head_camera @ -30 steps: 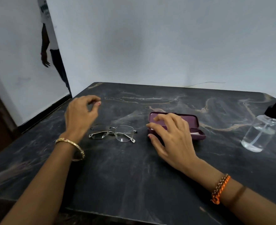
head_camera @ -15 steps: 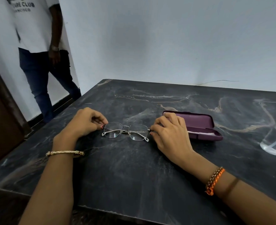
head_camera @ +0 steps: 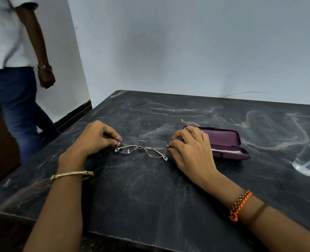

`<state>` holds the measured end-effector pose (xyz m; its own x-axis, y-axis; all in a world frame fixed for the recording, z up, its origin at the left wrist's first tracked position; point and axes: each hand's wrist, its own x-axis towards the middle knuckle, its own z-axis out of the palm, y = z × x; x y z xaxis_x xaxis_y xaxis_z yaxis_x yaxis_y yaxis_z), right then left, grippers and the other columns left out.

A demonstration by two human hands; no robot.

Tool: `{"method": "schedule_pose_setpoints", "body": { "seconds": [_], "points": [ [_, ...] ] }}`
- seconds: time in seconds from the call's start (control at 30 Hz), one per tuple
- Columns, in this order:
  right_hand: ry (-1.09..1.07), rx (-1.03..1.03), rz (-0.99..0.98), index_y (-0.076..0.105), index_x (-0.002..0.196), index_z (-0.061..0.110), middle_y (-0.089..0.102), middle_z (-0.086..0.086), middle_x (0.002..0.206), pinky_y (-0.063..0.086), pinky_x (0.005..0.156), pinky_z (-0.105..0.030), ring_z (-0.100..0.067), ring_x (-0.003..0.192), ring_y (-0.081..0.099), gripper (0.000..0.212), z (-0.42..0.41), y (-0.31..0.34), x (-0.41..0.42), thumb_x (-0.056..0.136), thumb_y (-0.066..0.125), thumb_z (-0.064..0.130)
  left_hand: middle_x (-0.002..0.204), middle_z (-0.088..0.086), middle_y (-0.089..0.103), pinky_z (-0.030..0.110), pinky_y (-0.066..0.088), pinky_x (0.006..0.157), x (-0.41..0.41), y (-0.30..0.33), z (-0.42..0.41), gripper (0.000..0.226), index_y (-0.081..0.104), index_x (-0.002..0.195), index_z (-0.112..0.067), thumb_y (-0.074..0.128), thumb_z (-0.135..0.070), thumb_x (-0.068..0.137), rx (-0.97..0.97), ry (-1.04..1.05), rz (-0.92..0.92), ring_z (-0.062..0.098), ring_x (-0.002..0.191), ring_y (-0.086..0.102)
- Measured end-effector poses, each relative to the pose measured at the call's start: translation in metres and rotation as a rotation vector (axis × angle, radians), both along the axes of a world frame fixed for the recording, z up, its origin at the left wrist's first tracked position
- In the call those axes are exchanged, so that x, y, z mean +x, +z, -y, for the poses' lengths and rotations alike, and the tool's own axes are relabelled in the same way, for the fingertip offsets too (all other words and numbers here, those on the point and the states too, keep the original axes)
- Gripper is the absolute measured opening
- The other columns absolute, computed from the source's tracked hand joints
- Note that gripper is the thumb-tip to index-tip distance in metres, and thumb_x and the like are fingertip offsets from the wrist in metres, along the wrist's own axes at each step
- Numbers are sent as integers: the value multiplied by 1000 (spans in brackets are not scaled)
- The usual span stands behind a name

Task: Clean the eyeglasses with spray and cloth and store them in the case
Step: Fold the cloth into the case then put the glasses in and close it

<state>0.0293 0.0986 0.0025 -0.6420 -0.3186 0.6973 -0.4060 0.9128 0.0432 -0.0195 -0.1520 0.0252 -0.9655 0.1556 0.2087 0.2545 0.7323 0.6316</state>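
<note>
Glasses (head_camera: 142,147) at table (head_camera: 150,188) centre, temples folded. Left hand (head_camera: 94,139) pinches their 9 o'clock end, right hand (head_camera: 190,151) their 3 o'clock end. Open case (head_camera: 225,144) at 3 o'clock.

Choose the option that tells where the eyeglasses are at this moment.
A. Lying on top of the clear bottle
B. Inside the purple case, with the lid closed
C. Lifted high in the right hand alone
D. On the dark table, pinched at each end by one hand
D: the eyeglasses lie folded on the table, the left hand pinching one end and the right hand the other; the purple case is open and holds no glasses.
</note>
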Motion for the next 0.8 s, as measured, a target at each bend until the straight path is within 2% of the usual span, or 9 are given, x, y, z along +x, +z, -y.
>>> {"method": "schedule_pose_setpoints", "body": {
  "seconds": [0.07, 0.2, 0.23, 0.33, 0.47, 0.53, 0.6, 0.67, 0.8],
  "points": [
    [18, -57, -49, 71, 73, 14, 69, -2, 87, 48, 73, -38, -29, 96, 59, 10, 0, 0, 1, 66, 78, 18, 81, 6, 69, 5, 47, 66, 1, 2, -2, 18, 71, 72, -10, 72, 7, 67, 76, -4, -66, -5, 63, 62],
    [56, -227, -122, 69, 74, 12, 68, -4, 95, 43, 80, -39, -20, 105, 39, 4, -6, 2, 6, 72, 70, 15, 92, 11, 65, 28, 47, 84, 7, 10, -16, 25, 68, 84, -6, 66, 13, 68, 217, -51, -195, 8, 82, 59],
    [57, -277, -130, 68, 74, 12, 67, -5, 97, 40, 80, -37, -19, 104, 39, 4, -9, 5, 7, 73, 67, 16, 93, 12, 64, 26, 48, 83, 8, 12, -22, 26, 67, 87, -6, 65, 13, 69, 263, -54, -229, 9, 84, 58],
    [56, -421, -155, 68, 74, 12, 66, -5, 98, 27, 79, -28, -18, 102, 38, 15, -25, 18, 10, 76, 58, 23, 96, 10, 62, 6, 48, 71, 10, 15, -44, 28, 65, 91, -7, 65, 11, 70, 360, -51, -307, 15, 88, 58],
    [43, -488, -157, 70, 72, 11, 65, -8, 98, 20, 77, -24, -23, 102, 40, 22, -60, 32, 14, 75, 56, 27, 93, 2, 62, 2, 44, 72, 12, 17, -82, 17, 69, 85, 1, 69, 6, 69, 403, -1, -400, 27, 104, 52],
    [23, -519, -150, 71, 70, 9, 65, -10, 97, 21, 81, -28, -27, 99, 42, 17, -79, 36, 15, 74, 62, 23, 93, 4, 63, 0, 42, 71, 11, 20, -103, 16, 69, 84, 4, 70, 6, 68, 435, -8, -405, 22, 102, 53],
    [1, -565, -126, 73, 71, 8, 64, -12, 97, 25, 81, -35, -25, 98, 39, 6, -99, 37, 14, 72, 69, 13, 93, 11, 63, 0, 44, 66, 9, 23, -124, 18, 68, 84, 5, 70, 8, 67, 478, -52, -385, 7, 87, 59],
    [-25, -607, -80, 74, 75, 8, 63, -11, 99, 23, 84, -33, -25, 101, 37, 4, -119, 34, 14, 71, 73, 7, 94, 13, 63, 4, 48, 64, 4, 26, -144, 18, 68, 85, 4, 70, 7, 67, 494, -91, -354, 4, 77, 60],
    [-62, -682, -20, 74, 80, 9, 57, -3, 100, 23, 87, -28, -18, 104, 33, 7, -146, 24, 12, 74, 72, 7, 95, 5, 65, 27, 51, 84, -5, 20, -172, 16, 71, 82, 0, 74, -1, 67, 409, -86, -304, 23, 99, 57]
  ]
}}
